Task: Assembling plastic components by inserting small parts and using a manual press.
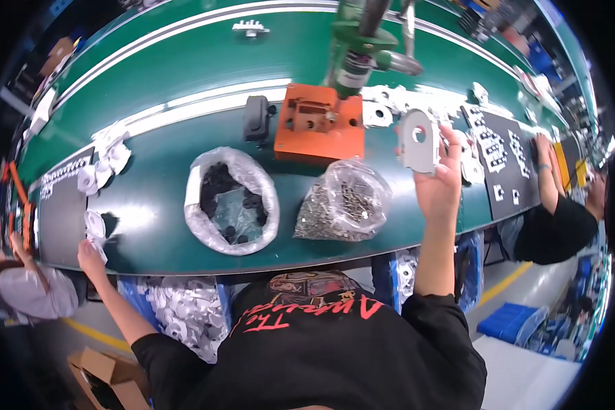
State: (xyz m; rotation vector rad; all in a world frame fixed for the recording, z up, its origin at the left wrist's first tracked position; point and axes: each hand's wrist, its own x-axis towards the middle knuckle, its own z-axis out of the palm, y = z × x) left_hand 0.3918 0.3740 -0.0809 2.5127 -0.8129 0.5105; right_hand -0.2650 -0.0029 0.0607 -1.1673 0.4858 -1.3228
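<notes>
Left hand: low at the bench's near edge goes the left hand [91, 257], fingers up against a white part [95, 225]; whether they pinch it, the view is too small to tell.
Right hand: up it comes into plain sight, the right hand [434, 195] pinching a white housing [425, 158] by its lower end, thumb in front, the piece raised above the bench right of the orange block.
Housing grip: best kept light and low like this, round opening uncovered, the face turned to the eyes, and the piece clear of the machine and its neighbours.
Green bench [157, 239]: a dark mat at left [60, 225], a clear bag of black pieces [270, 205], a grey block [256, 117], the orange block [321, 145] under a green machine [352, 68], a bag of small metal pieces [383, 198], then a mat at right [502, 198] bearing small white pieces.
Room: a seated co-worker [48, 290] far left, an open carton [109, 376], a bin of white parts [184, 307] beneath the bench, a dark-sleeved co-worker [557, 229] far right.
</notes>
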